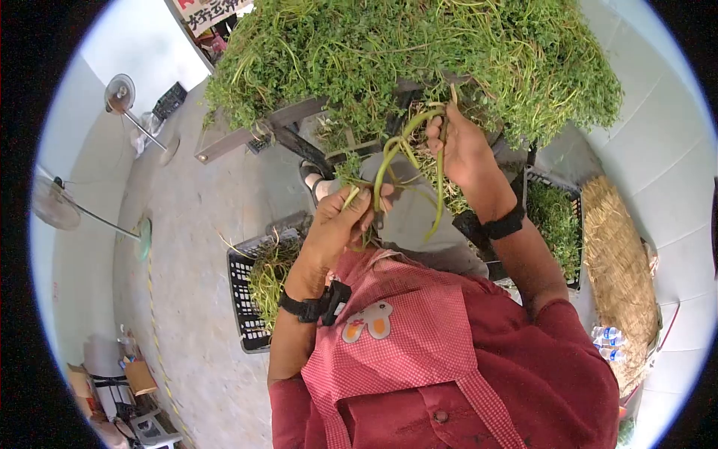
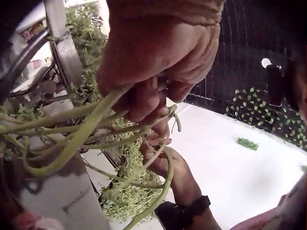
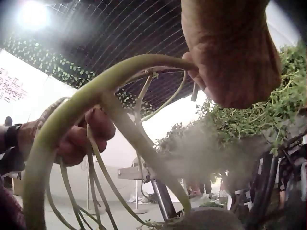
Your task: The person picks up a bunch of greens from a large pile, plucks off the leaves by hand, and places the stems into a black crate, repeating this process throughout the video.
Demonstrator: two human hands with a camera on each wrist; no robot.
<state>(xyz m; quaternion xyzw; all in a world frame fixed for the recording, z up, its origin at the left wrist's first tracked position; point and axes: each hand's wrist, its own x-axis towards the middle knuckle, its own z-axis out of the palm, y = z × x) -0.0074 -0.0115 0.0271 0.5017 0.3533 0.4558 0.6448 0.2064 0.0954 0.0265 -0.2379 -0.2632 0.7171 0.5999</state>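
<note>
Long green stems (image 1: 387, 163) arch between the two hands in front of the apron. The left hand (image 1: 340, 221) grips the lower ends, its thumb over a pale cut stem; in the left wrist view that hand (image 2: 160, 52) has several stems (image 2: 76, 139) fanning out from under its fingers. Higher and to the right, the right hand (image 1: 465, 146) pinches the other ends, and one stem hangs below it. In the right wrist view a thick forked stem (image 3: 91, 93) runs up to the right hand (image 3: 230, 62).
A heap of leafy greens (image 1: 419, 52) covers the table at the top. Black crates with greens stand at the left (image 1: 247, 299) and right (image 1: 557, 179). Two fans (image 1: 120, 93) stand far left. A straw roll (image 1: 617, 269) and water bottles (image 1: 609, 340) lie at the right.
</note>
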